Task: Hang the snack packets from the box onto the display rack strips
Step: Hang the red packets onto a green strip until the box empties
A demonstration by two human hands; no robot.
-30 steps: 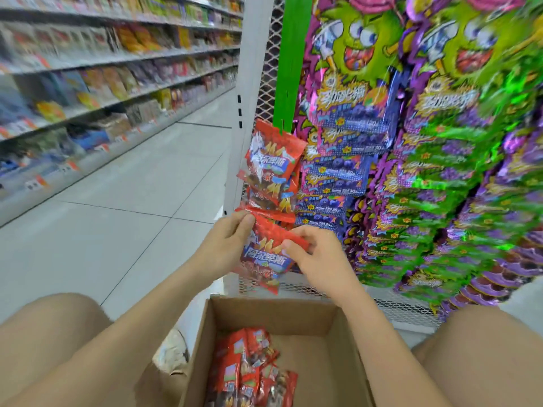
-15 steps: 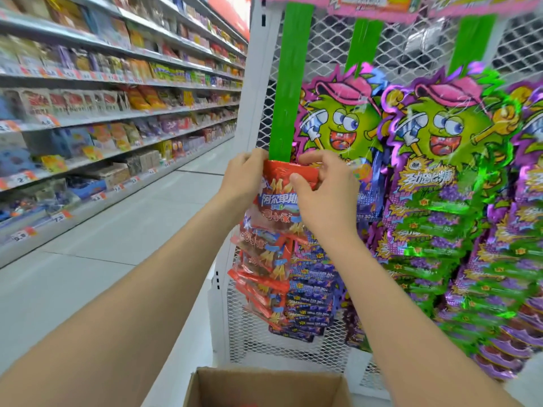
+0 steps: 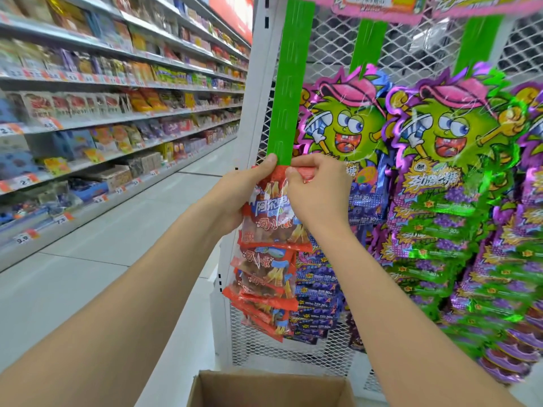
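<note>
**Hooking a red packet onto the green strip**

The left hand (image 3: 246, 195) and right hand (image 3: 320, 195) both pinched the red top edge of the packet (image 3: 271, 214) in a tight grip. They held it against the strip (image 3: 289, 83), just above the hung packets (image 3: 264, 277). I think the hanging step was half done. Next, the packet's top had to catch on the strip, and then both hands had to let go. A second before, the hands held the packet low over the box (image 3: 264, 387). Now it was up at the strip.
</note>
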